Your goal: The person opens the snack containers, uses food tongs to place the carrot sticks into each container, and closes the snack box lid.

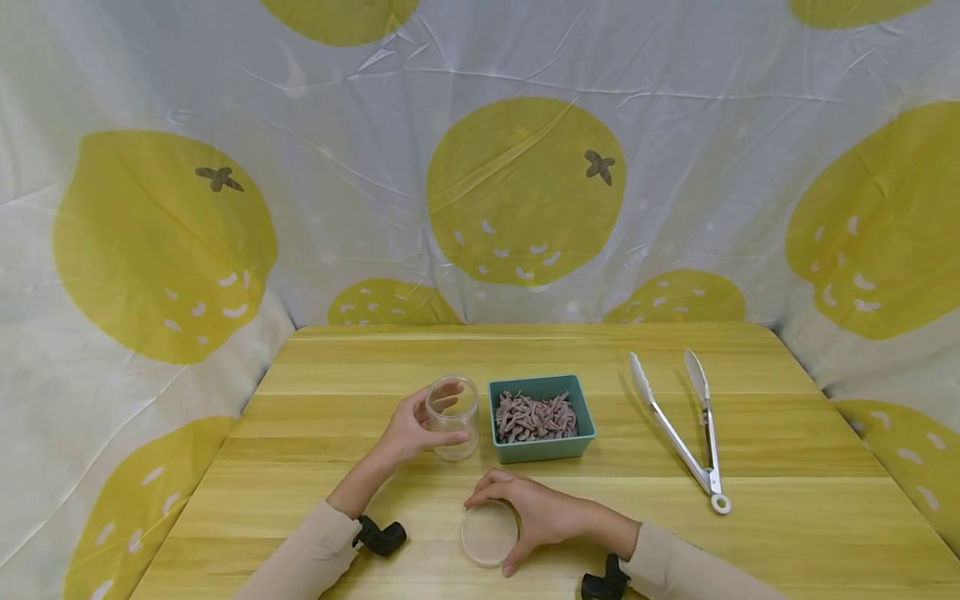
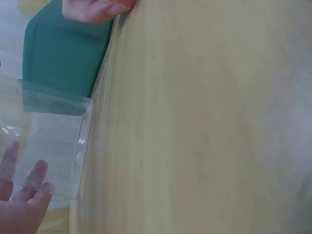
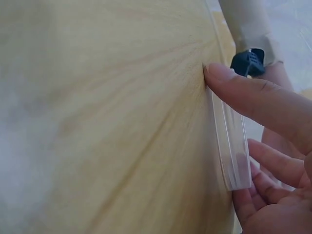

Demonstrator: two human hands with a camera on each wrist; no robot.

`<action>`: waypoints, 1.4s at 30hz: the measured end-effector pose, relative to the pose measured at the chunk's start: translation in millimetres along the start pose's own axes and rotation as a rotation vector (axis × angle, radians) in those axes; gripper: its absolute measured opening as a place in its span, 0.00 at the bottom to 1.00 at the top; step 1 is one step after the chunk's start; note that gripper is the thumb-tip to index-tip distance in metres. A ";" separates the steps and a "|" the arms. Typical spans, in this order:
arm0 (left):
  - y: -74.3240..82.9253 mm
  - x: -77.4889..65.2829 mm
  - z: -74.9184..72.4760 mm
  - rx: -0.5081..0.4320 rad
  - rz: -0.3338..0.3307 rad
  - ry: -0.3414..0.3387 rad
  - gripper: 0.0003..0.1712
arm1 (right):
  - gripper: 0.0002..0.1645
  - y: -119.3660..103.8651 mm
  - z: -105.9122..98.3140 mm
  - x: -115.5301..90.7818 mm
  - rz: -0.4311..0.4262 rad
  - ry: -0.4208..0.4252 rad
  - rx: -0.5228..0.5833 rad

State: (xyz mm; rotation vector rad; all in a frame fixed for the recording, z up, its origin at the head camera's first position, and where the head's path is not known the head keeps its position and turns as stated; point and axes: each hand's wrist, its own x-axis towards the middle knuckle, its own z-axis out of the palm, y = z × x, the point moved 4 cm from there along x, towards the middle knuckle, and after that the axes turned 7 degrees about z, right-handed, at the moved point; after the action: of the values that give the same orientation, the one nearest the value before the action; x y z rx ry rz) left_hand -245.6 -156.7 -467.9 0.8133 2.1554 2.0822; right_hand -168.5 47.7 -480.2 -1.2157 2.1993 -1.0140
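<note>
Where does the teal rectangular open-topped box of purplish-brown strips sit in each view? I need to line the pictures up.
Head: the teal rectangular box is below and slightly right of centre, beside the transparent cylindrical jar.
Left wrist: the box is at upper left, partly overlapped by the jar.
Right wrist: not in the picture.
Shared landmark: the yellowish wood-grain tabletop, visible in all three.

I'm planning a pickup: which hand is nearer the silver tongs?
Right. The right hand, gripping the clear round lid, is left of the silver tongs; the left hand, holding the clear jar, is farther left, beyond the teal box.
</note>
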 end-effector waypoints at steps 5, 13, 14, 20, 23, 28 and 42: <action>0.2 -0.1 -2.2 -0.032 -0.031 0.012 0.44 | 0.47 -0.6 -1.5 -1.2 -0.016 0.005 -0.022; -0.5 2.3 -4.7 -0.024 -0.021 0.012 0.44 | 0.48 -2.2 -3.0 0.2 -0.026 0.008 -0.039; -0.7 2.3 -4.8 -0.025 -0.021 0.011 0.44 | 0.49 -2.7 -3.2 0.1 -0.027 0.008 -0.039; -0.1 2.9 -4.3 0.005 -0.029 -0.005 0.44 | 0.49 -5.2 -6.9 -3.2 0.007 0.033 0.027; -0.2 3.0 -4.0 0.015 -0.031 -0.008 0.45 | 0.48 -6.6 -11.1 -6.9 0.049 0.063 0.055; -1.0 2.8 -3.1 -0.002 -0.026 -0.010 0.45 | 0.43 -12.3 -22.5 -14.2 0.103 0.099 0.140; -2.7 -2.1 -3.2 -0.024 -0.044 0.006 0.45 | 0.37 -14.7 -53.6 -42.6 0.070 0.243 0.260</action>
State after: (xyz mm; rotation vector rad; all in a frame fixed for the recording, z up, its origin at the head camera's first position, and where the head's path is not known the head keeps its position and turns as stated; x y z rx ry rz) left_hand -245.9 -160.4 -470.8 0.7511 2.1265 2.0886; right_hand -173.6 99.9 -433.7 -0.9346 2.1810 -1.4303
